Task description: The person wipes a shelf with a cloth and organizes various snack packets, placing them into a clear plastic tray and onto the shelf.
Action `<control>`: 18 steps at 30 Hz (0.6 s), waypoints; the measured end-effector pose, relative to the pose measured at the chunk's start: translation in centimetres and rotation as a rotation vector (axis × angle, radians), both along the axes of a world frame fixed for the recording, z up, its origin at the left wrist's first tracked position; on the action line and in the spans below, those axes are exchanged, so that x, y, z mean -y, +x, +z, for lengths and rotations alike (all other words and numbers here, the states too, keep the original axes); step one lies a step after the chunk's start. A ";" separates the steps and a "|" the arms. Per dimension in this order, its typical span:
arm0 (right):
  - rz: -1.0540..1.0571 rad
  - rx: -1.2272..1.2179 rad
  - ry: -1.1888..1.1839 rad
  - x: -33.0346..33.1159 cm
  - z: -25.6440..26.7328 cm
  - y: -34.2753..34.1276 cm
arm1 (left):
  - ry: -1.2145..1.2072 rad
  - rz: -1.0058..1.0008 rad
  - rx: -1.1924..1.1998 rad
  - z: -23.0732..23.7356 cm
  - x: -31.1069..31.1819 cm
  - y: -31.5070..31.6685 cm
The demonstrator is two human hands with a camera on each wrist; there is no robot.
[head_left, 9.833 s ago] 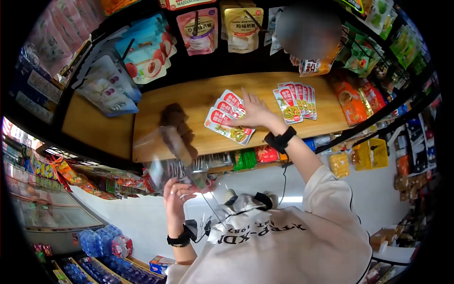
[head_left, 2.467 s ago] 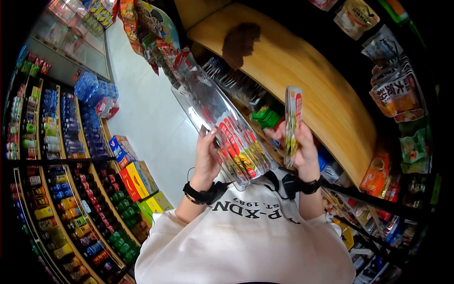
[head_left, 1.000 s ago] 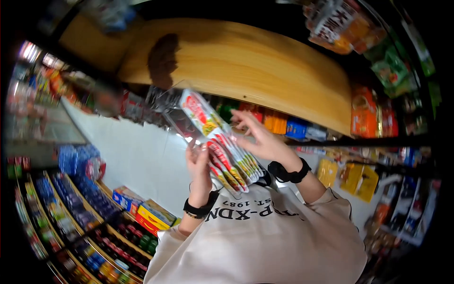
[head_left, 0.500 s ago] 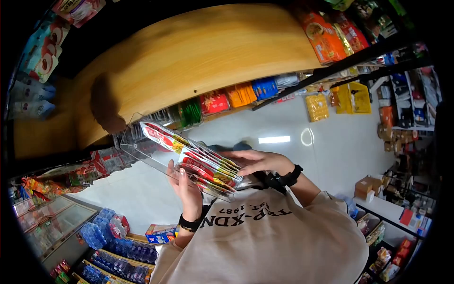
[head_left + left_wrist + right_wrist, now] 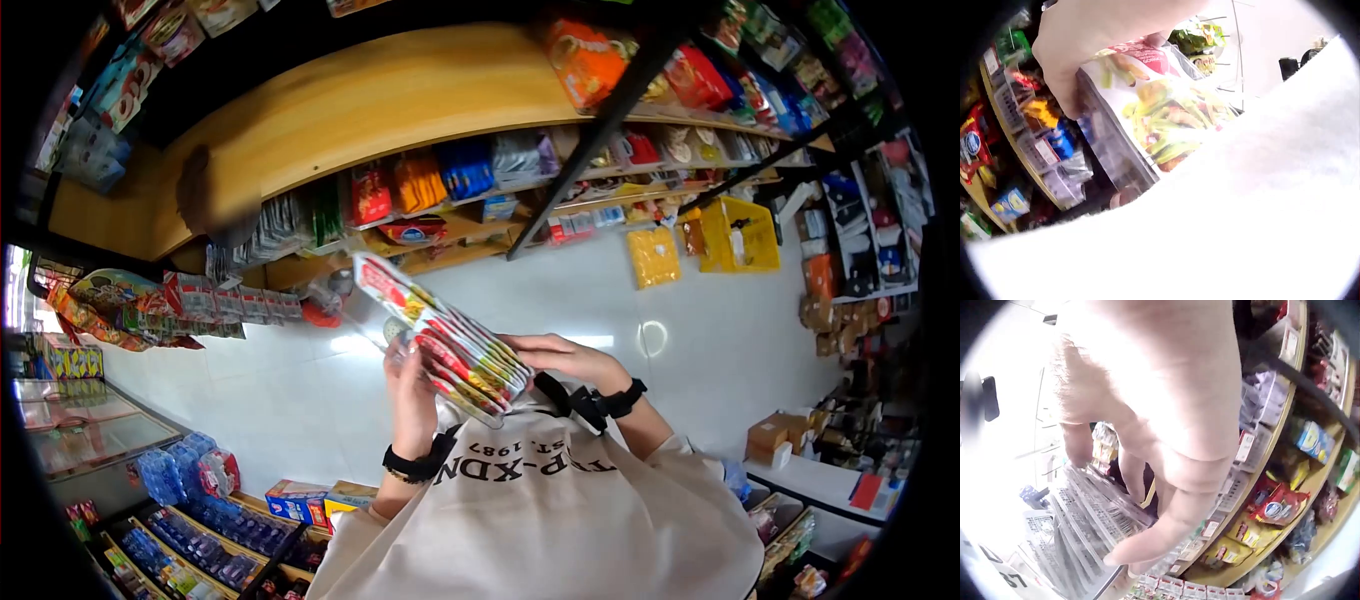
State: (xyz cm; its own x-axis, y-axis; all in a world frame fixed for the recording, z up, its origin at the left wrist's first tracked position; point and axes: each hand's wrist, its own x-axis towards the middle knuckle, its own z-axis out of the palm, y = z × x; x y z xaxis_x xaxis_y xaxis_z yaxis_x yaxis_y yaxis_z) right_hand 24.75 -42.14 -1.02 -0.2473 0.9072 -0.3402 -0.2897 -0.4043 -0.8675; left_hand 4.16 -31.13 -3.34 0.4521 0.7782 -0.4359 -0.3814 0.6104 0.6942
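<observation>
My left hand (image 5: pixel 410 395) grips a clear plastic box (image 5: pixel 1117 153) from its side, in front of my chest. Flat red-and-white food packets (image 5: pixel 460 350), several of them, stand packed on edge in the box, tilted; the leftmost end rises highest in the head view. A picture of shredded vegetables shows on the front packet in the left wrist view. At the packets' far side, my right hand (image 5: pixel 580 362) touches their edges with extended fingers. The right wrist view shows the printed backs of the packets (image 5: pixel 1088 519) beside the bent forefinger; its thumb is partly hidden.
A wooden shelf (image 5: pixel 400 90) runs across the back, with lower racks of bagged goods (image 5: pixel 420 185) under it. A black post (image 5: pixel 570 150) crosses at the right. On the floor stands a yellow basket (image 5: pixel 740 235); bottle racks (image 5: pixel 200 550) fill the lower left.
Packets fanned on the shelf earlier are gone from it. The right hand held a bundle, which now sits in the box with the others. Both hands have turned with the body, facing further right.
</observation>
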 end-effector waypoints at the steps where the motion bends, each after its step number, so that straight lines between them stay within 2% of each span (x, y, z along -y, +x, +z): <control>1: -0.104 -0.049 -0.027 2.1 0.0 0.1 | 0.029 -0.054 -0.037 0.0 0.9 1.0; 5: -0.399 -0.172 -0.077 9.7 -1.7 0.2 | 0.109 -0.422 -0.242 0.1 2.3 4.5; 7: -0.495 -0.192 -0.055 12.7 -2.7 0.2 | 0.154 -0.617 -0.293 0.3 3.1 6.6; 8: -0.608 -0.198 -0.054 14.0 -3.1 0.3 | 0.166 -0.730 -0.318 1.0 3.4 7.8; 9: -0.722 -0.204 -0.055 15.1 -3.4 0.4 | 0.202 -0.783 -0.295 1.8 4.0 9.1; 10: -0.738 -0.210 -0.047 16.1 -3.8 0.6 | 0.255 -0.896 -0.271 1.6 3.9 10.3; 14: -0.847 -0.199 -0.055 18.2 -4.2 1.8 | 0.310 -1.079 -0.254 0.0 3.9 14.7; 15: -0.865 -0.128 -0.062 18.2 -4.1 2.2 | 0.347 -1.140 -0.275 -0.1 4.0 15.7; 18: -0.901 -0.010 -0.046 17.6 -4.0 3.2 | 0.373 -1.156 -0.285 -1.8 3.8 18.1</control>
State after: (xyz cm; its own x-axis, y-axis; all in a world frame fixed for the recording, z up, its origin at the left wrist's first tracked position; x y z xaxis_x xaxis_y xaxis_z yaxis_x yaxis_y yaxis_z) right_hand 27.92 -59.72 -5.05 0.5474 0.7444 -0.3823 -0.5210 -0.0544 -0.8519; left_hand 22.23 -34.95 -5.18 0.8792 0.0850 -0.4688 0.4394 0.2361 0.8667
